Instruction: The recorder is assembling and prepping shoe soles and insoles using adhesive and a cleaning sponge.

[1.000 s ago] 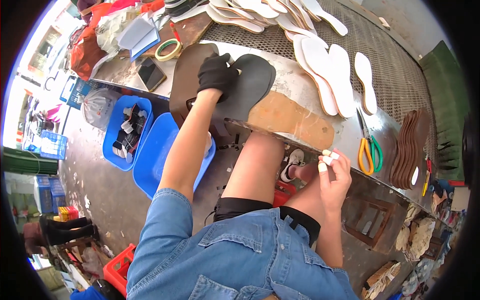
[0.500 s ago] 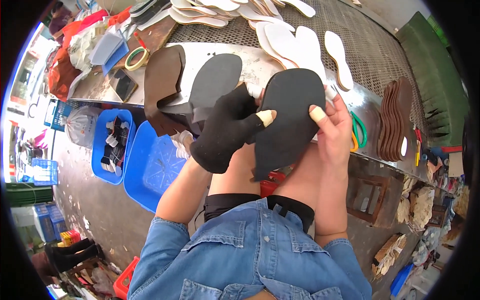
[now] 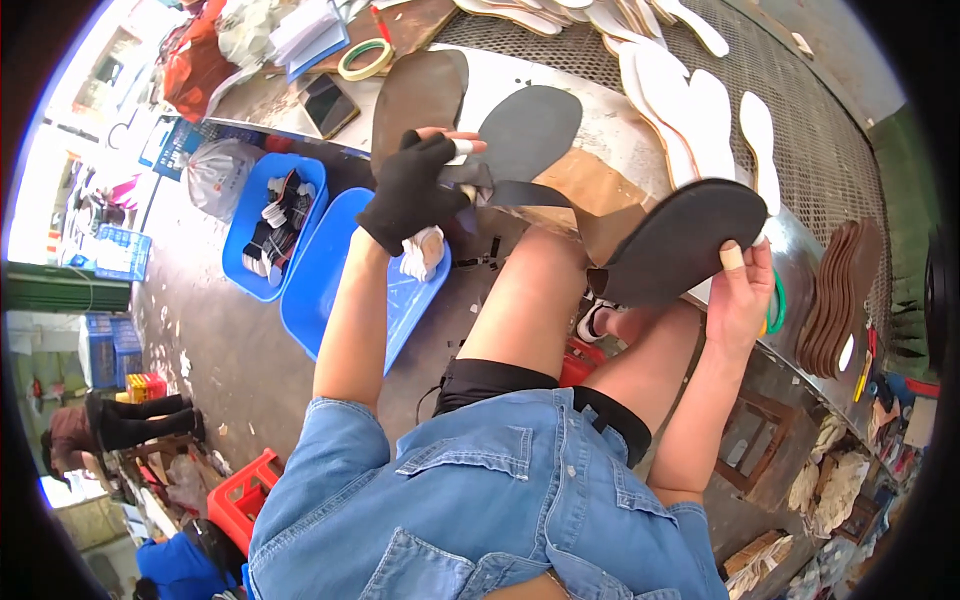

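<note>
At the near edge of a worn, pale bench (image 3: 610,132), the bare right hand (image 3: 742,292) pinches the rim of a smooth matte-black piece (image 3: 690,245), rounded at its broad end and tilted above the lap. The left hand (image 3: 408,195), in a black fingerless glove, is half curled beside a dark strip (image 3: 530,193); I can't tell whether it grips it. Beyond lie smooth white insoles (image 3: 692,120), while a crinkled translucent bag (image 3: 218,180) carries print too small to read.
</note>
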